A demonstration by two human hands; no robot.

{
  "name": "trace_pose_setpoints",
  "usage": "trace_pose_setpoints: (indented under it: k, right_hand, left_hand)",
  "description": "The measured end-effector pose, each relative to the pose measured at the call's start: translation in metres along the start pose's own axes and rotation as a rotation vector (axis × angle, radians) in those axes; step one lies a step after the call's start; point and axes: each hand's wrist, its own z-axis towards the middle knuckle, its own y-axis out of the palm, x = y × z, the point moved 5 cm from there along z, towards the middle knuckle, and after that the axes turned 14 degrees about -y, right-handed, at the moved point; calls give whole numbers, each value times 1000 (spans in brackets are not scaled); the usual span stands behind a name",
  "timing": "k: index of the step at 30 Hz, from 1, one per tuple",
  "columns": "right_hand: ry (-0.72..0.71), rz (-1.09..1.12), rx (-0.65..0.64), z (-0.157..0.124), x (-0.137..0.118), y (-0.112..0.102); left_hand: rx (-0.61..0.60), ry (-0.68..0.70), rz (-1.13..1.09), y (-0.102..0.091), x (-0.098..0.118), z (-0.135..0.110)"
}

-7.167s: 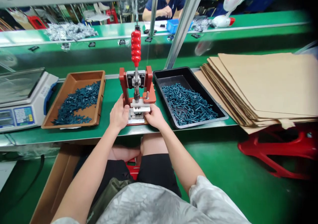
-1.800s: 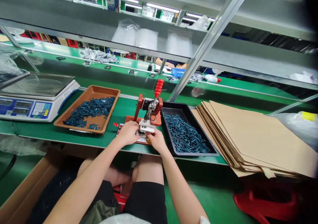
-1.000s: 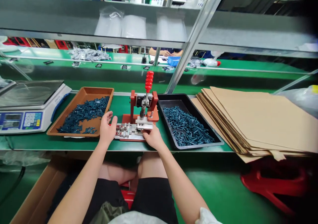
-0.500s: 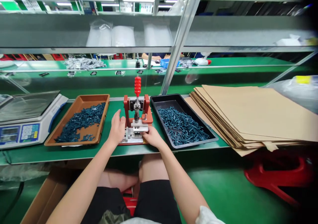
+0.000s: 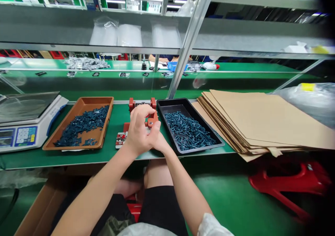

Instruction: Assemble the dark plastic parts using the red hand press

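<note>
My left hand is raised in front of a red hand press, its fingers curled. The press's red lever no longer stands upright, and its grip seems closed inside that hand, though the hand hides it. My right hand sits behind my left wrist, close to the press base, mostly hidden. To the left of the hands, a metal jig plate with red parts lies on the green bench. Its right end and the press's lower part are hidden.
A brown tray of dark teal parts stands to the left, beside a digital scale. A black tray of teal parts is to the right, then stacked cardboard sheets. A co-worker's hands show across the far conveyor.
The red lever has dropped from upright out of sight behind my left hand, which has risen and closed. The jig plate sits further left, and my right hand stays near the press base.
</note>
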Motion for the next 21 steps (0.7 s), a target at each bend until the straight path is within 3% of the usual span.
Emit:
trace_pose_setpoints:
  k: [3, 6, 9, 12, 15, 18, 19, 21]
  right_hand:
    - [36, -16, -75, -1, 3, 2]
    - [50, -48, -88, -2, 6, 4]
    - [41, -95, -70, -3, 8, 6]
    - [5, -136, -68, -5, 5, 9]
    - [-78, -168, -24, -9, -3, 10]
    - [-156, -196, 13, -14, -12, 10]
    - [-167, -199, 5, -14, -14, 11]
    - [-166, -201, -12, -15, -18, 12]
  left_hand:
    - [-25, 73, 106, -1, -8, 0]
    - [-65, 42, 114, 6, -24, 34]
    - [-101, -71, -35, 16, -40, 74]
    - [-109, -118, -78, 16, -48, 84]
    - [-45, -129, 46, -3, -62, 51]
    - [51, -263, 262, -30, -105, -5]
    - [20, -349, 334, -36, -125, -23]
    - [-170, -512, 421, -37, -164, -56]
